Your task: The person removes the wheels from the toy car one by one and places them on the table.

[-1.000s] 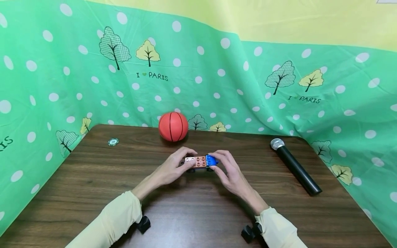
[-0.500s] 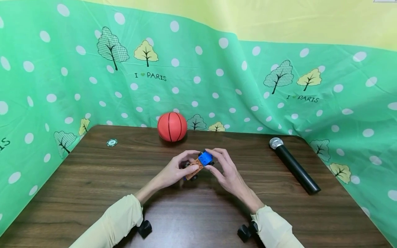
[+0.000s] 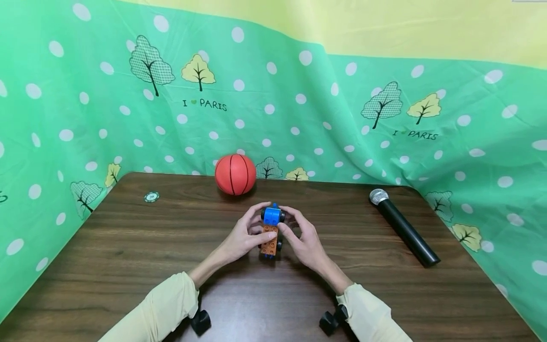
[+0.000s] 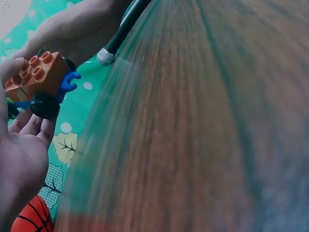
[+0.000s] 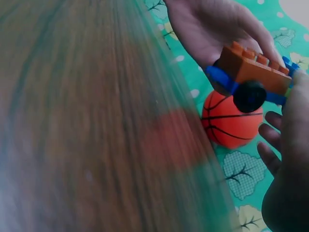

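Observation:
Both hands hold a toy block car between them over the middle of the table in the head view. The toy car [image 3: 270,240] has orange studded bricks, a blue front part and black wheels. Its blue end points away from me. My left hand [image 3: 239,239] grips it from the left, thumb on the orange bricks. In the left wrist view the car [image 4: 36,79] shows a blue hook at its rear end. My right hand [image 3: 308,244] pinches the blue end from the right. In the right wrist view that end is partly hidden behind the right hand [image 5: 292,150].
A small red basketball [image 3: 235,174] sits at the table's back edge. A black microphone [image 3: 403,228] lies on the right, and a poker chip [image 3: 151,196] at the back left. Green dotted cloth [image 3: 239,109] hangs behind the wooden table [image 3: 128,247].
The toy car has turned counter-clockwise from lying crosswise, so its blue end has swung from the right to the far side. The hands have drawn slightly closer together.

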Demonstrator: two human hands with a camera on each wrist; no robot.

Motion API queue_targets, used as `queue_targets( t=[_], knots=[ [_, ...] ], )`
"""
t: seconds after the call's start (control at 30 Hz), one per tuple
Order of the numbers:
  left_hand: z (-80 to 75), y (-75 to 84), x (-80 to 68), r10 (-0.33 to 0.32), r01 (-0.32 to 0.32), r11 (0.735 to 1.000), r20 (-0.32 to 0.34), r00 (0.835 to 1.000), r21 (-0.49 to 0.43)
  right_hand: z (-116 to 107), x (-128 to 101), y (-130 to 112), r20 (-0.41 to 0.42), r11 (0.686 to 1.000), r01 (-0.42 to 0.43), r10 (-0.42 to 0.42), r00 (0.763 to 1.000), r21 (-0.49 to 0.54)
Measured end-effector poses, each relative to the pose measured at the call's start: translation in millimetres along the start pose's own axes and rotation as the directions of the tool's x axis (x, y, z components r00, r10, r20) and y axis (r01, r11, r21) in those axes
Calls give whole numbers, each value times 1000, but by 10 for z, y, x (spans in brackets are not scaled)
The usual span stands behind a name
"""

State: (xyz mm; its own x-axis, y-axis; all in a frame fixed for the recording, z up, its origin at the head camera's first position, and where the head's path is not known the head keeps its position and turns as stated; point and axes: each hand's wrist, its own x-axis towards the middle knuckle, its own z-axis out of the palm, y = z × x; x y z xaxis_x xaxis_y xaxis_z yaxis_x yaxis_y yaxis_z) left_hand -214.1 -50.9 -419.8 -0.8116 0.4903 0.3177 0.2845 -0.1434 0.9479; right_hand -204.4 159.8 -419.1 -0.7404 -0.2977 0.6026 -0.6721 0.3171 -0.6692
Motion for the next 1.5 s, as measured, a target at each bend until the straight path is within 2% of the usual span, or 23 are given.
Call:
queue_targets(
  t=[0.13, 0.23, 0.37, 0.53, 0.83, 1.27, 1.5],
  knots=[
    [22, -7, 5, 18, -18, 1000, -23, 1000, 15, 63, -5, -20, -3, 986, -119, 120, 993, 116],
    [36, -17, 16, 44, -43, 999, -23, 999, 18, 123, 0, -20, -12, 968, -164, 170, 985, 190],
    [44, -33, 22, 53, -52, 998, -32, 998, 21, 202, 16, -33, -40, 959, -175, 188, 981, 222],
    [48, -40, 10, 17, -15, 999, -57, 998, 43, 246, 24, -50, -80, 956, -196, 218, 973, 218],
    [38, -20, -8, 3, 1, 998, -73, 997, 63, 273, 32, -71, -53, 936, -208, 232, 971, 285],
    [35, -27, -24, 19, -11, 996, -81, 997, 93, 282, 9, -33, -121, 969, -137, 164, 979, 207],
    [4, -11, -7, 37, -29, 994, -72, 997, 107, 298, 44, -33, -149, 981, -131, 152, 977, 145]
  ],
)
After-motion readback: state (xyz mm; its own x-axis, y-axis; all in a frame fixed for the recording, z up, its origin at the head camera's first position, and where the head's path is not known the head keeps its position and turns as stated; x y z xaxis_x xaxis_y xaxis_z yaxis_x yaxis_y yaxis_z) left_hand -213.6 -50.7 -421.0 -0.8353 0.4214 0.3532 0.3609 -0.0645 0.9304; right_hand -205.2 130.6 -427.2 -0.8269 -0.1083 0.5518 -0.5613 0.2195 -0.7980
